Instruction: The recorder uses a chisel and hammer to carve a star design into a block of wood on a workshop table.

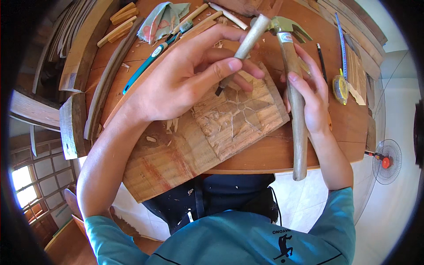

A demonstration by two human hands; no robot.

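My left hand (187,81) is closed around a metal chisel (252,37), held at a slant with its dark tip just above the wooden board (165,152). On the board's right part a flower-like pattern (240,107) is carved in relief, with rough chipped wood around it. My right hand (311,99) grips a claw hammer (299,132) by its wooden handle, head pointing away from me. The hammer stays to the right of the chisel, apart from it. Wood chips (173,125) lie on the board beside my left wrist.
A teal-handled brush (145,68), a patterned cloth (161,20) and wooden-handled tools (194,14) lie at the back left of the table (349,128). A pencil (321,62) and a yellow tape measure (340,88) lie right. Curved timber pieces (81,48) border the left; a fan (386,162) stands beyond.
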